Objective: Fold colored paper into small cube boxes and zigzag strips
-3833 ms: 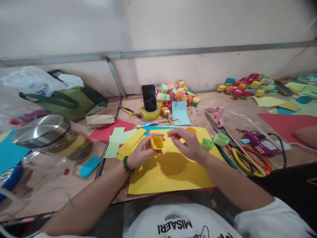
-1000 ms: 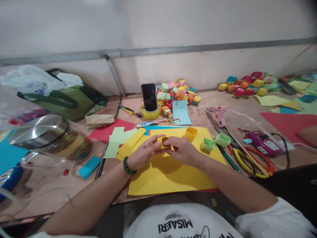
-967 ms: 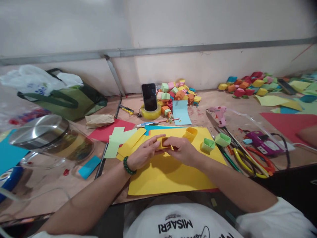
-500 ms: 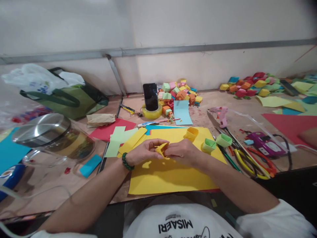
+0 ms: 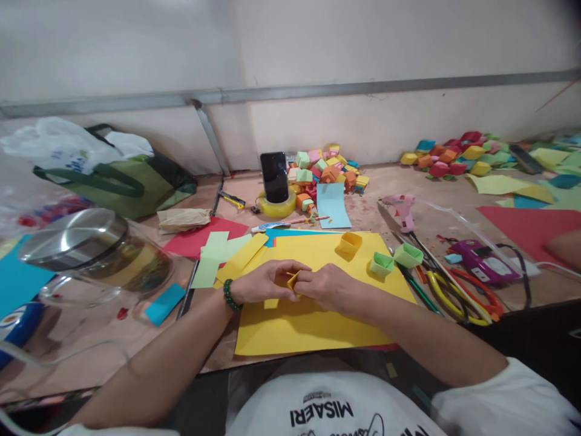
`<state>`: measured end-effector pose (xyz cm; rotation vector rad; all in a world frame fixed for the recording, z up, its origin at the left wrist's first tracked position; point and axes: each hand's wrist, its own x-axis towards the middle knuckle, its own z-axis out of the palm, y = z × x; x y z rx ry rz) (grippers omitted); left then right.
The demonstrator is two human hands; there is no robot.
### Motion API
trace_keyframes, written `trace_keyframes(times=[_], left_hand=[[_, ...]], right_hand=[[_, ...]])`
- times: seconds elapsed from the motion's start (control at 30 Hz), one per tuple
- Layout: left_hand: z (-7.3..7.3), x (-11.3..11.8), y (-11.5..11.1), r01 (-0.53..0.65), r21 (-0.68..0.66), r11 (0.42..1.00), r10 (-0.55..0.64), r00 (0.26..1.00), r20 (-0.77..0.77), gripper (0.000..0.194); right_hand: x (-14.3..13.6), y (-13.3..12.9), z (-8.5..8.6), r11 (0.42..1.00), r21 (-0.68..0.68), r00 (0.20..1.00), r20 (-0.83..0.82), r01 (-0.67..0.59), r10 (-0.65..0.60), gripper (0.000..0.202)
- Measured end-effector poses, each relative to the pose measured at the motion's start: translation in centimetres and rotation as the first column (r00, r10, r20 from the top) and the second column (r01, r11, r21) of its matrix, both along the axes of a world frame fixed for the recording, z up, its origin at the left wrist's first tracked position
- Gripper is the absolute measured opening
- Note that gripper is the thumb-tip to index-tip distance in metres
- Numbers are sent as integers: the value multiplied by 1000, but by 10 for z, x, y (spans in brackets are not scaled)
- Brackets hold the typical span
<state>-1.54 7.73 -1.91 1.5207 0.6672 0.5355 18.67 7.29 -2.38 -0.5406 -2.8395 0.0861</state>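
Observation:
Between my two hands is a small folded yellow paper box (image 5: 293, 281), partly covered by fingers. My left hand (image 5: 263, 281), with a green bead bracelet at the wrist, grips its left side. The fingers of my right hand (image 5: 329, 287) pinch its right side. Both hands are just over a large yellow paper sheet (image 5: 308, 330). Near the sheet's back right stand an open yellow paper box (image 5: 349, 243) and two light green paper boxes (image 5: 382, 263). Left of the sheet's back edge lie yellow strips (image 5: 245, 257) and light green strips (image 5: 211, 260).
A phone (image 5: 275, 177) stands in a tape roll (image 5: 276, 206) before a pile of coloured paper cubes (image 5: 329, 172). To the right are a pink glue gun (image 5: 402, 212), scissors (image 5: 454, 297) and a purple device (image 5: 483, 261). A lidded glass jar (image 5: 136, 260) stands left. Another person's hand (image 5: 565, 248) shows far right.
My fingers have shifted on the yellow paper box, and my right hand has moved slightly left. Less of the box shows now. The things on the table have stayed in place.

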Motion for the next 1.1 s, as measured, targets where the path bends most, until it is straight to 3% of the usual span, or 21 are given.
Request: trace_keyframes(times=[0.17,0.3,0.43,0.5,0.63,0.7,0.83,0.9,1.0,1.1], left_hand=[[3,-3,1,22,149,989,-2,991,-134,39],[3,-2,-1,15,277,961,49,973,-224,38],[2,2,-4,-42,445,895,192,935,-297,30],[0,5,-6,-104,523,846,286,916,-282,28],[-8,12,-12,-234,605,761,434,877,-207,28],[-11,15,-15,-269,613,743,467,864,-188,38],[-11,14,-16,-245,538,807,413,885,-216,85],[-9,11,-14,-161,484,860,317,912,-260,95],[-8,8,-11,-80,483,872,240,930,-279,78],[-12,13,-12,-149,556,817,348,898,-271,50]], right_hand=[[5,-1,10,992,-129,1000,-22,6,-8,12],[7,1,10,988,-149,999,-29,-39,35,18],[8,3,12,993,-116,999,32,35,-32,13],[10,3,15,990,-124,997,-22,64,-67,7],[10,6,13,992,-73,971,-210,99,-112,18],[9,8,7,994,-2,964,-243,109,-107,25],[11,11,3,998,58,971,-240,22,-8,24],[14,10,8,999,30,971,-237,-23,30,22],[17,7,18,998,-66,975,-223,-12,-3,21],[14,5,20,985,-159,970,-225,62,-97,23]])
